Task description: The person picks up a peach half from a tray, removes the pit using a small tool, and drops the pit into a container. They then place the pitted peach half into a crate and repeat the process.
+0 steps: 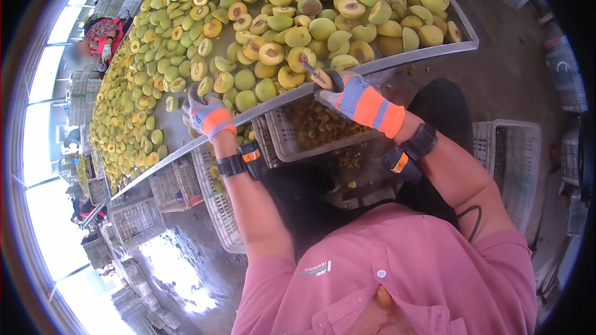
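A metal-edged table (397, 61) is heaped with halved green-yellow stone fruit (271, 51), some with brown pits still in them. My right hand (363, 102), in a grey and orange glove, is closed around a pitting tool (323, 78) with a wooden handle. Its thin dark tip points at the fruit halves by the table's rim. My left hand (209, 115), gloved alike, reaches over the rim with its fingers extended among the fruit. A fruit half (205, 86) lies right beside those fingertips; nothing shows clearly in that hand.
Below the rim stands a crate (287, 139) with brownish scraps inside. Another white crate (217, 211) is by my left knee, and a larger one (518, 167) stands at right. Across the table sits a person in a red patterned top (102, 34). Wet floor shows at left.
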A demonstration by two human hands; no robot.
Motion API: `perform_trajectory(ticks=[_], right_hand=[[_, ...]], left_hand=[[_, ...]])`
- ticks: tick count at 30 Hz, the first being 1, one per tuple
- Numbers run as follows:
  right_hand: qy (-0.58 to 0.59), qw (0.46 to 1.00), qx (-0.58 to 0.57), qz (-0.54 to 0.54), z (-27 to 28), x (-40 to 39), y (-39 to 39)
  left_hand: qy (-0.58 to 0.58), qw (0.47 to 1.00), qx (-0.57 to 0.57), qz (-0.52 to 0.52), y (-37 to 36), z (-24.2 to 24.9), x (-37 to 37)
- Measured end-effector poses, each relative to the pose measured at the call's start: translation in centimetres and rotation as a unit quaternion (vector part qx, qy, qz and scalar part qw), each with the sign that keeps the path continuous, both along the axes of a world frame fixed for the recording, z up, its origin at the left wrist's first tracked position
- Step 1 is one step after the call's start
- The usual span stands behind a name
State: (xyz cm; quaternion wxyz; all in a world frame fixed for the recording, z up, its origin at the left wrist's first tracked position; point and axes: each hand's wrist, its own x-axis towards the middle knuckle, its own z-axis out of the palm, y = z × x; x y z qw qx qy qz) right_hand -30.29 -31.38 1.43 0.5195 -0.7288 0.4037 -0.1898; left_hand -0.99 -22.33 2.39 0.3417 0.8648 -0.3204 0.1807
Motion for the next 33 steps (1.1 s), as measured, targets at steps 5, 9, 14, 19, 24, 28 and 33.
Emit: perform_trajectory(ticks=[5,9,14,19,24,28,33], right_hand=[[-0.01,1.0,0.015,-0.006,2.0,0.0,0.8],[0.038,0.999,0.005,-0.009,0.8,-0.3,0.2],[0.016,1.0,-0.016,-0.008,2.1,-0.7,0.6],[0.029,0.999,0.013,-0.037,0.4,0.0,0.0],[0.035,0.998,-0.036,-0.042,0.6,0.0,0.4],[0.006,0.999,0.004,-0.033,0.9,0.0,0.3],[0.056,0.998,0.025,-0.022,1.6,-0.3,0.1]], left_hand=[[0.167,0.951,0.196,-0.17,-4.4,1.4,-8.0],[0.021,0.914,0.354,-0.196,-5.7,-0.8,-10.8],[0.093,0.94,0.234,-0.23,-5.5,-2.0,-10.1],[0.267,0.915,-0.026,-0.302,-5.2,-3.9,-10.0],[0.36,0.845,-0.181,-0.351,-4.5,-2.5,-8.3],[0.301,0.883,-0.166,-0.319,-4.2,-3.1,-6.8],[-0.009,0.999,-0.03,-0.027,-3.5,-1.1,-3.5]])
